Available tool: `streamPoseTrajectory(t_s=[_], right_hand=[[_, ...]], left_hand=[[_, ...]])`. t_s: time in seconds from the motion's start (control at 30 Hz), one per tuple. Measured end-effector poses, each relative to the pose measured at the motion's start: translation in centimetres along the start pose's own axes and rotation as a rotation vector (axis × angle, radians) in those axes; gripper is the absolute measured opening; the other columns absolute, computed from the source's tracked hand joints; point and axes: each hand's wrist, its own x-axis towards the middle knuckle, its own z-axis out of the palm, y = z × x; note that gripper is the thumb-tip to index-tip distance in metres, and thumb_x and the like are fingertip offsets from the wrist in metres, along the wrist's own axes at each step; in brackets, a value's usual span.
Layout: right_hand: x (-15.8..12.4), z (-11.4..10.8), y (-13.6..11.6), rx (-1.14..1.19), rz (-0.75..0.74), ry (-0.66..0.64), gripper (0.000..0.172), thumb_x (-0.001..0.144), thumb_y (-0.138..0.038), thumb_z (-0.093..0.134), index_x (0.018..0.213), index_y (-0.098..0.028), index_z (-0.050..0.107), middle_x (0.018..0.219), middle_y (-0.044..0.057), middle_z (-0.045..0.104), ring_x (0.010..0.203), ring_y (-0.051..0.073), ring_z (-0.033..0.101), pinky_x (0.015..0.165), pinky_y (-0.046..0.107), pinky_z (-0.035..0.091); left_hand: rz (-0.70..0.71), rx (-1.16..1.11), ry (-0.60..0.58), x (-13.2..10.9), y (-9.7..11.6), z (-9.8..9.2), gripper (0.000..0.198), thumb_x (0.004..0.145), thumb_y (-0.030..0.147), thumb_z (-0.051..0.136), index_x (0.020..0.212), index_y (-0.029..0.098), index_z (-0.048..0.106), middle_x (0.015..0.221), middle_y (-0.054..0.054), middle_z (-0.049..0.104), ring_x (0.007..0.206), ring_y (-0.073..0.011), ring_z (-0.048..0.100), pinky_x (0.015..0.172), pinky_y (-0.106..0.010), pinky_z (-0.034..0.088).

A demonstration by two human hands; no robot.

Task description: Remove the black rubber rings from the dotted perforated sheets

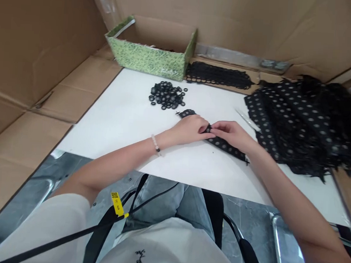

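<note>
Brown cardboard sheets [41, 40] line the walls and edges around a white-topped bench [119, 122] as a seated worker, seen from the room, handles black trim. At the back of the bench stands a green patterned open box [147, 60]. To the right lies a large, rumpled heap of black dotted strips [294, 127], its ragged ends spilling toward the bench edge. Beyond it, a band of black ring-linked trim [217, 75] lies flat on the cardboard behind the bench. A loose pile of small black rings [166, 95] sits on the white surface, just above the worker's hands.

Both hands are closed on a single black dotted strip [226, 145], which lies diagonally on the bench and touches it along its lower end. Its flat black band carries a row of pale round dots, and its ends show small frayed threads. The left hand [189, 129] curls over the strip, while the right hand [230, 135] pinches it beside the left, fingertips nearly meeting. A beaded bracelet [155, 143] circles the left wrist. A yellow tag [116, 204] hangs from a black lanyard [100, 232] at the chest.
</note>
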Motion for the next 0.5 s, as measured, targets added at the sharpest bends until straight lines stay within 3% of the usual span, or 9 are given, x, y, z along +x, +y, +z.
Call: streamPoseTrajectory(t_s=[0.17, 0.3, 0.4, 0.5], right_hand=[[0.2, 0.0, -0.4, 0.045, -0.035, -0.049, 0.036, 0.074, -0.050, 0.077, 0.091, -0.018, 0.074, 0.093, 0.004, 0.075, 0.087, 0.019, 0.064, 0.087, 0.034, 0.048], [0.2, -0.4, -0.4, 0.034, 0.014, -0.088, 0.033, 0.073, -0.047, 0.077, 0.086, -0.017, 0.073, 0.081, 0.001, 0.071, 0.074, 0.015, 0.059, 0.077, 0.031, 0.045], [0.3, -0.8, -0.3, 0.042, 0.068, -0.027, 0.030, 0.072, -0.045, 0.077, 0.079, -0.017, 0.069, 0.070, -0.002, 0.065, 0.064, 0.012, 0.052, 0.067, 0.028, 0.039], [0.4, -1.2, -0.2, 0.037, 0.115, 0.038, 0.028, 0.069, -0.043, 0.079, 0.076, -0.018, 0.069, 0.069, -0.001, 0.066, 0.063, 0.012, 0.052, 0.065, 0.028, 0.038]], left_hand=[[0.063, 0.027, -0.025, -0.3, -0.1, -0.5, 0.037, 0.102, 0.043, 0.047, 0.079, 0.018, 0.060, 0.082, -0.009, 0.067, 0.082, -0.0241, 0.060, 0.077, -0.036, 0.043], [0.068, 0.010, -0.013, 0.0, 0.1, -0.7, 0.037, 0.103, 0.032, 0.038, 0.074, 0.019, 0.056, 0.079, -0.008, 0.065, 0.082, -0.0235, 0.058, 0.081, -0.037, 0.043], [-0.132, -0.110, 0.182, 0.5, -1.6, -2.3, 0.036, 0.099, 0.026, 0.038, 0.063, 0.022, 0.042, 0.066, -0.003, 0.054, 0.070, -0.0206, 0.052, 0.072, -0.035, 0.040], [-0.440, -0.056, 0.548, 0.8, -5.5, -5.0, 0.037, 0.097, 0.023, 0.040, 0.061, 0.023, 0.032, 0.057, 0.000, 0.039, 0.064, -0.0194, 0.044, 0.069, -0.035, 0.036]])
